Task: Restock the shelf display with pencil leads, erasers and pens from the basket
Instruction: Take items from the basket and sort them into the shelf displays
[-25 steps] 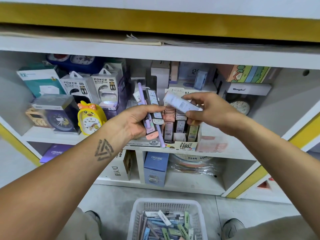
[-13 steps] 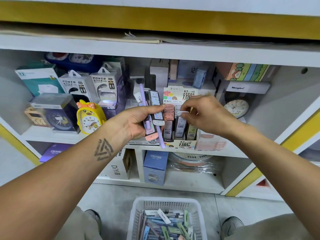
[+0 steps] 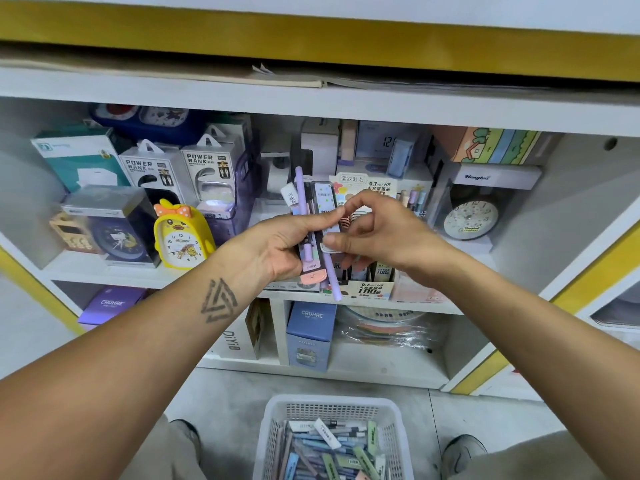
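Observation:
My left hand (image 3: 280, 247) grips a bundle of stationery in front of the middle shelf: a lilac pen (image 3: 300, 192), a dark lead case (image 3: 324, 199) with a flowered label, and a pink eraser (image 3: 313, 279) at its lower end. From the right, my right hand (image 3: 381, 237) pinches the lead case between thumb and forefinger. Behind both hands, partly hidden, stands the lead display box (image 3: 372, 289) marked 0.7 HB. The white basket (image 3: 332, 407) with several pens, erasers and lead cases sits on the floor between my feet.
A yellow duck alarm clock (image 3: 181, 237), power bank boxes (image 3: 211, 171) and boxed clocks (image 3: 110, 226) fill the shelf's left side. A round clock (image 3: 471, 220) stands at the right. Blue and purple boxes (image 3: 310, 334) sit on the shelf below.
My right hand set the white lead case down into the display box, let go, then moved left onto the bundle in my left hand. The left hand stayed in place.

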